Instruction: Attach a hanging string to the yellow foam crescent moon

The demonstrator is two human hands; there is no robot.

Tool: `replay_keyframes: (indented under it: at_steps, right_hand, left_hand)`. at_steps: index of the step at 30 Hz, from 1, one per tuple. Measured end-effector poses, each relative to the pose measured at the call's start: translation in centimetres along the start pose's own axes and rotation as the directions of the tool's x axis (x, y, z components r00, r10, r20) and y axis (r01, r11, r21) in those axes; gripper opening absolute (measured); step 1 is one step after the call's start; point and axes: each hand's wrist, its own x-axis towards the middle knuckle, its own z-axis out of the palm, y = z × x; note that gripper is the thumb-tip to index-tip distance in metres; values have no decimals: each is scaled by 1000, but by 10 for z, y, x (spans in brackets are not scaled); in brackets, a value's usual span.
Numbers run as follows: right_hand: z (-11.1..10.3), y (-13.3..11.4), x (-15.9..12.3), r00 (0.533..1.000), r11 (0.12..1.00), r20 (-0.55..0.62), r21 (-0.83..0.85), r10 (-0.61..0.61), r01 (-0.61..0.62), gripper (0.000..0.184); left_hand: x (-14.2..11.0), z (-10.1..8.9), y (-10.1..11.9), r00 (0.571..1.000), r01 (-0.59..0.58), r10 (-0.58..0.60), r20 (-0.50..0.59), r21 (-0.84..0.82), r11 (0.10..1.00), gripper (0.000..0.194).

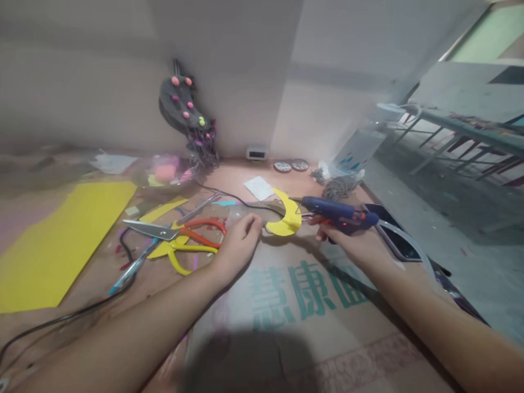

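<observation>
Table (234, 173) (yellow sheet (69, 245), scissors (164, 231) atop)

yellow crescent (291, 214) | blue glue gun (339, 213) | teal-printed cardboard (262, 349)

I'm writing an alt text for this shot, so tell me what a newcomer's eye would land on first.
Probably the bright yellow crescent near the middle, between the left hand and the blue glue gun held in the right hand. Next, the open scissors with red handles, left of the left hand, and the large yellow sheet at far left. Behind, a dark crescent dotted with colored balls stands out against the pale wall.
</observation>
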Motion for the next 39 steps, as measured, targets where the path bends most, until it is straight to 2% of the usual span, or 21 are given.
replay_keyframes:
  at_steps: [2, 6, 11, 15, 21, 28, 34, 39]
  right_hand:
    - [6, 8, -9, 998, 999, 51, -20, 41, -40, 22]
    - [17, 13, -16, 992, 992, 58, -68, 115, -111, 25]
    - [21, -2, -20, 983, 998, 175, 32, 53, -60, 23]
    - [22, -12, -20, 975, 994, 208, 65, 77, -92, 21]
    - [22, -9, -18, 962, 996, 267, 51, 57, -73, 23]
    - [22, -3, -19, 963, 999, 266, -21, 31, -26, 25]
    - [21, -10, -18, 968, 998, 247, -48, 50, -39, 28]
    - [21, -6, -17, 966, 997, 253, -78, 47, -29, 27]
  left_hand:
    - [0, -1, 2, 1000, -2, 2, 4, 10, 1000, 29]
    - [-2, -3, 4, 1000, -7, 6, 21, 41, 999, 29]
    - [-2, -2, 4, 999, -15, 13, 41, 44, 999, 29]
    - [-2, -1, 3, 999, -8, 6, 37, 39, 999, 28]
    - [-3, -3, 4, 999, -6, 5, 44, 37, 999, 27]
    - [-2, -1, 4, 999, -14, 12, 43, 54, 998, 27]
    - [-3, -2, 3, 999, -15, 13, 48, 52, 999, 27]
    - [-2, -1, 4, 999, -13, 10, 48, 62, 998, 27]
